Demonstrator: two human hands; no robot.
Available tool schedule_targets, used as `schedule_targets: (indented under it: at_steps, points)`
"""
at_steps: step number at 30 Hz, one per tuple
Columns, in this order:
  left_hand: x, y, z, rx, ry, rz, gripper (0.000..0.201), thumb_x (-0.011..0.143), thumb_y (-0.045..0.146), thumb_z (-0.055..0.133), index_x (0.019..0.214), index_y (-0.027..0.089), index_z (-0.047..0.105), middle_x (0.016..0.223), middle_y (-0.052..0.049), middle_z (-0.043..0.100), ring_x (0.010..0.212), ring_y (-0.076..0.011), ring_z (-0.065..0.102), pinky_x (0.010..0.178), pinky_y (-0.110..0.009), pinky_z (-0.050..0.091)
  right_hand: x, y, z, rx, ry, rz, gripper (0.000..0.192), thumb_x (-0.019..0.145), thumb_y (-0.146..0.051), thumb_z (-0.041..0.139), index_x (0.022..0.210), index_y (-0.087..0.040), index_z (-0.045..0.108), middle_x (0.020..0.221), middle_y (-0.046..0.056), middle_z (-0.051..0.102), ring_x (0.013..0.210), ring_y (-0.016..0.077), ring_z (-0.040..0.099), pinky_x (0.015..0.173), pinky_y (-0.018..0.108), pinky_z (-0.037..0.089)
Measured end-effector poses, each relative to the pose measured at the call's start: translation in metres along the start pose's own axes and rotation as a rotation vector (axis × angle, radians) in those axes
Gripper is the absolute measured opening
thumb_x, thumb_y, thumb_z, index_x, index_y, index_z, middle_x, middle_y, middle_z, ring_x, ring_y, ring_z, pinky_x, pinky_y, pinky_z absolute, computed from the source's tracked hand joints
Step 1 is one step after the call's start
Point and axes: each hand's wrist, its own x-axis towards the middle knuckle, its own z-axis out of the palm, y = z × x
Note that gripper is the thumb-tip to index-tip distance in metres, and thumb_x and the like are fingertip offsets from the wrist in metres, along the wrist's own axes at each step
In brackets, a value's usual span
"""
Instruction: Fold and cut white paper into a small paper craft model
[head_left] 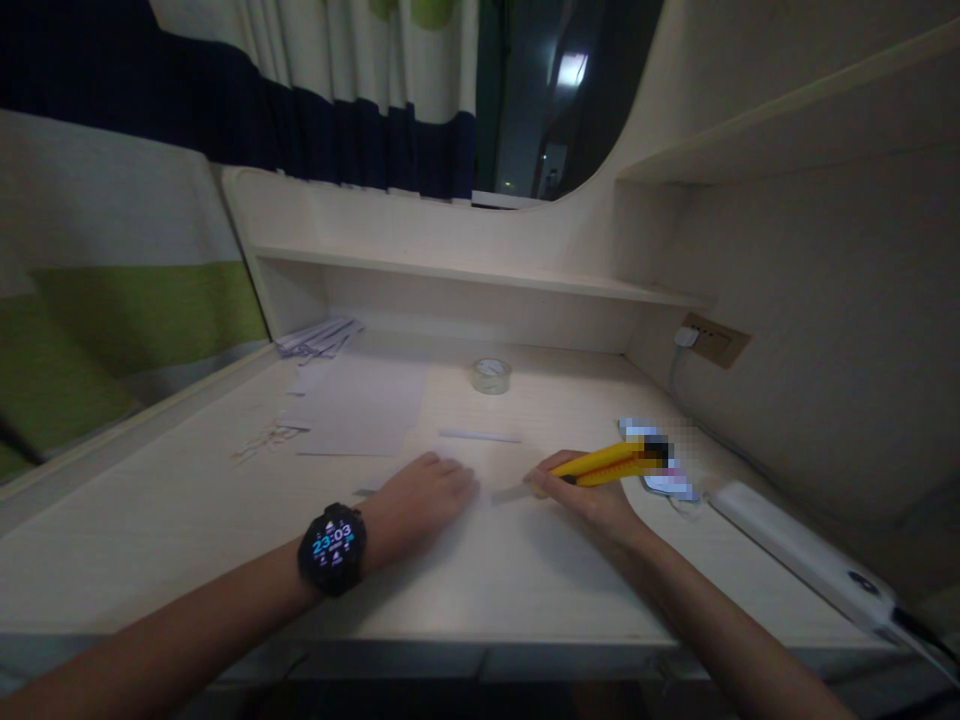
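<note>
At the far left of the desk [187, 520], thin paper strips [262, 437] are scattered, with a small stack of further strips [319, 335] lying against the back corner. A larger sheet of paper [367, 410] is laid flat just right of them. Nearer the front edge, the left hand [427, 490], a dark watch [332, 549] worn on its wrist, is pressed palm down with fingers together on a pale sheet [480, 480] that is hard to tell from the desk surface. A single cut strip [480, 436] lies just beyond the hand, and a roll of clear tape [491, 375] stands well behind it. To the right, a yellow utility knife [611, 463] is gripped in the closed right hand [581, 495], its tip lowered to the sheet just beside the left fingertips. Injury is judged possible: if the blade slips toward the holding hand, the fingers could be nicked. The sheet could also shift or tear should pressure be eased. Dim light makes any cut line hard to follow. A white power strip [802, 550] lies at the far right.
</note>
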Motion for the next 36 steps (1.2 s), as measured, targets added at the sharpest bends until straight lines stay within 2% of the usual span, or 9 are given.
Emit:
schedule_targets:
  at_steps: [3,8,14,20,24,31,36]
  points:
    - [0.011,-0.003,-0.006,-0.076,-0.021,0.039,0.029,0.08,0.014,0.052,0.109,0.017,0.052,0.106,-0.009,0.06,0.102,-0.0222,0.053,0.086,-0.036,0.038,0.0,-0.002,-0.001,0.003,-0.02,-0.019,0.022,0.069,-0.037,0.07,0.07,-0.016,0.065,0.065,0.004,0.064,0.059,0.0149,0.058,0.055,0.025,0.046]
    - [0.024,-0.009,-0.003,-0.173,-0.071,0.045,0.03,0.072,0.01,0.053,0.1,0.02,0.056,0.096,-0.006,0.061,0.092,-0.0202,0.055,0.081,-0.035,0.038,-0.002,-0.001,-0.002,-0.037,-0.041,-0.079,0.018,0.072,-0.035,0.068,0.073,-0.017,0.066,0.071,0.004,0.066,0.064,0.0147,0.059,0.058,0.025,0.047]
    - [0.033,-0.009,-0.006,-0.103,-0.139,-0.006,0.03,0.063,0.023,0.06,0.093,0.018,0.055,0.088,-0.009,0.057,0.086,-0.025,0.052,0.074,-0.038,0.039,-0.004,0.0,-0.002,-0.091,-0.058,-0.115,0.019,0.074,-0.036,0.066,0.072,-0.017,0.067,0.068,0.004,0.066,0.062,0.0151,0.059,0.056,0.025,0.047]
    - [0.041,-0.011,-0.01,-0.084,-0.215,-0.034,0.036,0.059,0.03,0.061,0.091,0.016,0.052,0.091,-0.011,0.056,0.084,-0.0259,0.051,0.069,-0.037,0.042,-0.004,-0.009,-0.007,-0.135,-0.159,-0.216,0.018,0.077,-0.034,0.064,0.073,-0.017,0.068,0.067,0.004,0.066,0.058,0.0146,0.058,0.053,0.024,0.047]
    - [0.044,-0.01,-0.013,-0.085,-0.272,-0.04,0.04,0.056,0.033,0.063,0.09,0.016,0.052,0.094,-0.012,0.056,0.087,-0.0272,0.051,0.069,-0.038,0.043,-0.004,-0.013,-0.008,-0.137,-0.215,-0.228,0.018,0.078,-0.032,0.063,0.075,-0.016,0.069,0.071,0.006,0.068,0.063,0.016,0.061,0.058,0.026,0.049]
    - [0.046,-0.005,-0.018,-0.049,-0.305,-0.07,0.044,0.056,0.031,0.063,0.096,0.017,0.051,0.093,-0.011,0.057,0.079,-0.0261,0.055,0.068,-0.04,0.044,-0.004,-0.013,-0.01,-0.117,-0.211,-0.176,0.019,0.077,-0.034,0.064,0.076,-0.015,0.069,0.073,0.006,0.068,0.067,0.0168,0.062,0.06,0.026,0.05]
    - [0.049,-0.006,-0.017,-0.025,-0.292,-0.048,0.043,0.054,0.034,0.063,0.092,0.015,0.056,0.088,-0.012,0.059,0.08,-0.0277,0.055,0.069,-0.04,0.044,-0.003,-0.014,-0.011,-0.145,-0.242,-0.206,0.019,0.077,-0.034,0.064,0.078,-0.017,0.07,0.073,0.006,0.068,0.064,0.0162,0.061,0.058,0.027,0.05]
